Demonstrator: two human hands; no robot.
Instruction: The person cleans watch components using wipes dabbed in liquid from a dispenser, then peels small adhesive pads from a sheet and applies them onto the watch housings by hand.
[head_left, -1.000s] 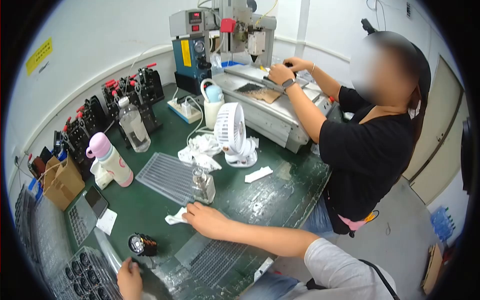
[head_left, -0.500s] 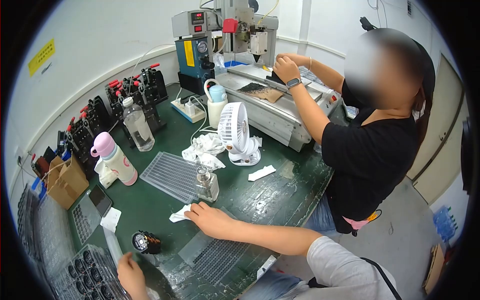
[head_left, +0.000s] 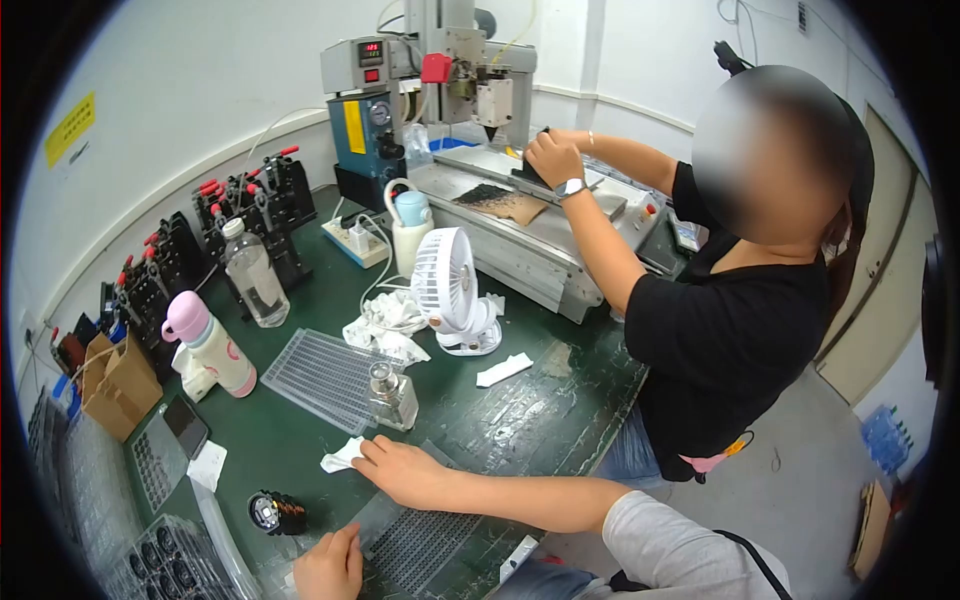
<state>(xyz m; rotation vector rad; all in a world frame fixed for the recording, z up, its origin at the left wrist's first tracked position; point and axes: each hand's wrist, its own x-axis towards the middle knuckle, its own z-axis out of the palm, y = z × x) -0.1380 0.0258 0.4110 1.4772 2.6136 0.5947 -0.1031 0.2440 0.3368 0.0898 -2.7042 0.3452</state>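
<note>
My right hand (head_left: 398, 472) pinches a crumpled white cloth (head_left: 343, 455) on the green table, just in front of a square glass bottle (head_left: 393, 398). Near the bottom edge, my left hand (head_left: 330, 568) has its fingers loosely bent and slightly apart, with nothing visible in them. It is beside a perforated grey sheet (head_left: 422, 545) lying on the table. A black cylindrical part (head_left: 276, 513) with a lens-like end lies up and left of that hand. Behind the glass bottle is a clear sheet (head_left: 325, 378) with rows of small pieces.
A white fan (head_left: 447, 285), a pink-capped bottle (head_left: 215, 352) and a clear bottle (head_left: 257, 278) stand farther back. Trays of round parts (head_left: 165, 565) are at lower left. A co-worker (head_left: 730, 300) in black handles a dark piece at a machine (head_left: 510, 230).
My left hand has moved right, from beside the trays to near the perforated sheet. My right hand still grips the cloth. The camera view has shifted slightly, and the co-worker's hands have moved at the machine.
</note>
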